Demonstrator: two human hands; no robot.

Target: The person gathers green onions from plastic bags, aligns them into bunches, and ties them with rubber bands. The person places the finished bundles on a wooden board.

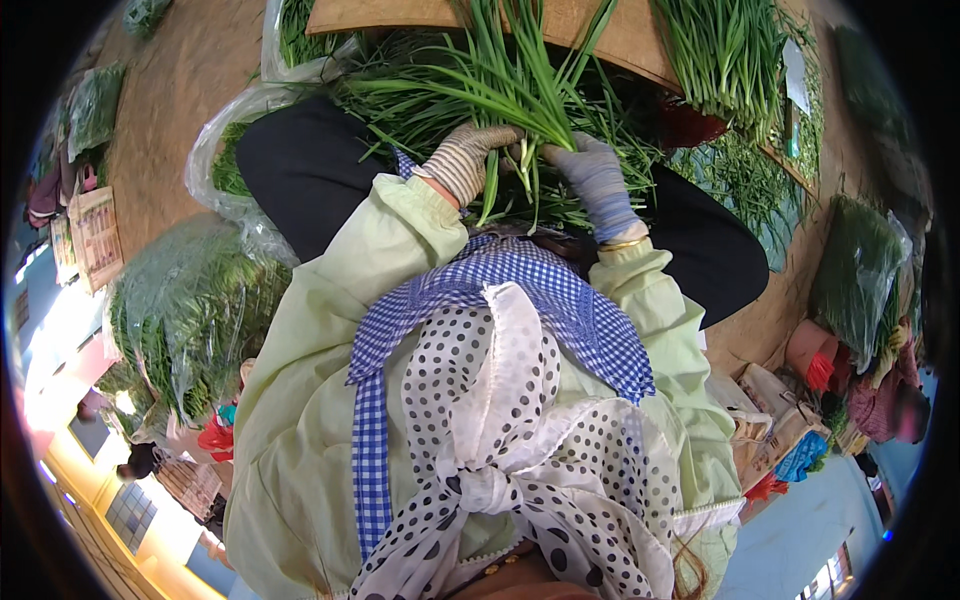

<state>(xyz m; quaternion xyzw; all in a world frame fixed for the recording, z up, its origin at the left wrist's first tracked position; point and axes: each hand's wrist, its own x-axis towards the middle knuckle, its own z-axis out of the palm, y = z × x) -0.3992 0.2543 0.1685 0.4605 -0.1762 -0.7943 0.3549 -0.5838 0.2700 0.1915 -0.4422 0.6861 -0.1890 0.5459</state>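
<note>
My left hand (466, 159), in a brown-and-white striped knit glove, is closed around some stems of green leafy stalks, which look like garlic chives. My right hand (594, 180), in a grey-blue glove, grips the base of a fanned bunch of green stalks (536, 97). Both hands are close together above my lap, with a few pale stem ends hanging between them. Loose green stalks (405, 94) lie beneath and around the hands. Beyond them stands a wooden board (585, 26), and a neat bundle of stalks with pale ends (720, 67) rests at its right.
A large clear plastic bag of greens (195, 307) stands at my left, beside an open plastic bag (225, 161). Trimmings (739, 176) lie on a blue sheet at the right. Another bagged bundle (859, 270) and cloth bags (772, 412) are farther right. Other people sit near both rims.
</note>
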